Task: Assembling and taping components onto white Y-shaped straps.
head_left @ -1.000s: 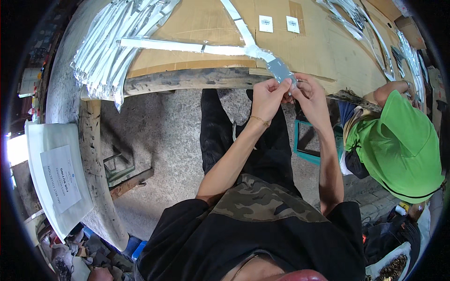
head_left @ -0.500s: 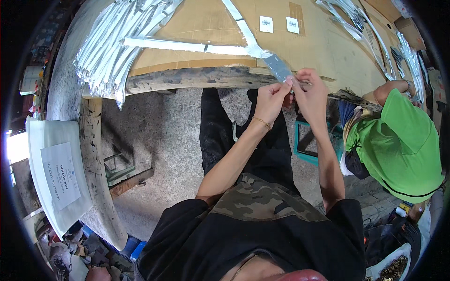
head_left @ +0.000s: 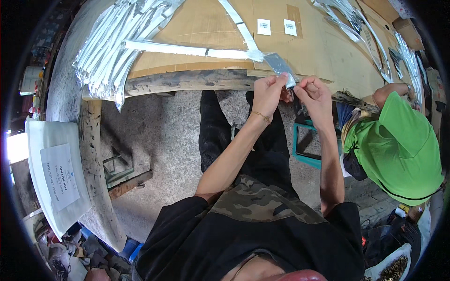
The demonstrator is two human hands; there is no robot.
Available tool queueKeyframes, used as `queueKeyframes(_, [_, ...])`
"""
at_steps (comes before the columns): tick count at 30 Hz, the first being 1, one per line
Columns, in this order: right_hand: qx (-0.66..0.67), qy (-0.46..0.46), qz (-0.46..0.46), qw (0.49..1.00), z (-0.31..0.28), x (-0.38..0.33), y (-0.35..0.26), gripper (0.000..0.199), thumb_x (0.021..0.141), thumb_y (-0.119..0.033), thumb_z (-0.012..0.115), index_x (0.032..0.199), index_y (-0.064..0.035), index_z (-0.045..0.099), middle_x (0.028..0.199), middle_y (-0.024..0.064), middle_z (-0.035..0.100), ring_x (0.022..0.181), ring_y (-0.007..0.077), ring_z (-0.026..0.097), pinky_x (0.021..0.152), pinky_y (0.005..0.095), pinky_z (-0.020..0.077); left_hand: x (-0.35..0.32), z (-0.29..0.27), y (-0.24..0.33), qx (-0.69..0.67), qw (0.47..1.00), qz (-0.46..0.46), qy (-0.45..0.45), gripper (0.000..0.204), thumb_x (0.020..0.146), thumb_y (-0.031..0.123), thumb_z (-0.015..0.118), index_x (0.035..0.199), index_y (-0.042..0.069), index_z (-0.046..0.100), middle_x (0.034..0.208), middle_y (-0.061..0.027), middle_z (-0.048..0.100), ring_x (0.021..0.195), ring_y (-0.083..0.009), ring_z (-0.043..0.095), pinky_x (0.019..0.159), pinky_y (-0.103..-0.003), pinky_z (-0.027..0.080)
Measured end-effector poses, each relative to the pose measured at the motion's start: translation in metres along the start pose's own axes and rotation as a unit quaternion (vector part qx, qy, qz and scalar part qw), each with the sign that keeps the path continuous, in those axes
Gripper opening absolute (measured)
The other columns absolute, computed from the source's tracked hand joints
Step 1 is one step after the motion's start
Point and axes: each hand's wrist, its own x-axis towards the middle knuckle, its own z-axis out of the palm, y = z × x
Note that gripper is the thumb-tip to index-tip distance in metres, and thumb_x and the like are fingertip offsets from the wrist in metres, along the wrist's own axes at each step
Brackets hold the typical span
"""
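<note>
So the piece being worked on is a Y-shaped strap [head_left: 227, 54] in clear plastic, lying on the cardboard [head_left: 201, 23] that covers the bench. One arm runs left to the edge of a big pile of wrapped straps [head_left: 115, 51], the other runs off up the board, and the grey end section [head_left: 275, 64] sticks out past the bench edge, right into the hands.

Progress-wise, I'd call this one partway: the plastic is already on along its length, the arms are laid out flat, and what's left seems to be down at that grey end, which isn't let go of yet. Two small white labels [head_left: 264, 26] [head_left: 290, 27] sit loose on the cardboard, touching nothing else; can't tell if they belong with it.

Grip: the left hand [head_left: 268, 96] has its thumb pressed down on the grey end, fingers tucked underneath, so a proper pinch. The right hand [head_left: 320, 96] is just beside it, thumb and forefinger brought together at the very tip, looks like on the plastic. Its other fingers are curled in.
</note>
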Motion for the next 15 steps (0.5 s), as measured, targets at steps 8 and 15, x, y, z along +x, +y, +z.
queueKeyframes(8, [-0.16,0.047,-0.115,0.979,0.021,-0.005,-0.005,0.017,0.086,-0.006,0.065,0.102,-0.0006,0.065,0.091,0.0085,0.066,0.073,0.0126,0.064,0.064,0.0254,0.0512,0.003,-0.006,0.001,0.029,0.999,0.012,0.02,0.026,0.091,0.022,0.06,0.081,-0.002,0.064,0.068,-0.0045,0.061,0.057,-0.0119,0.057,0.055,-0.026,0.047])
queueKeyframes(15, [-0.331,0.061,-0.234,0.912,0.027,-0.013,-0.02,0.022,0.083,-0.007,0.068,0.104,-0.0048,0.064,0.09,0.0116,0.062,0.063,0.0231,0.06,0.058,0.032,0.0491,0.002,-0.001,0.001,0.003,0.995,0.059,0.076,0.038,0.093,0.025,0.058,0.065,-0.001,0.062,0.059,-0.003,0.057,0.051,-0.0084,0.051,0.048,-0.023,0.041])
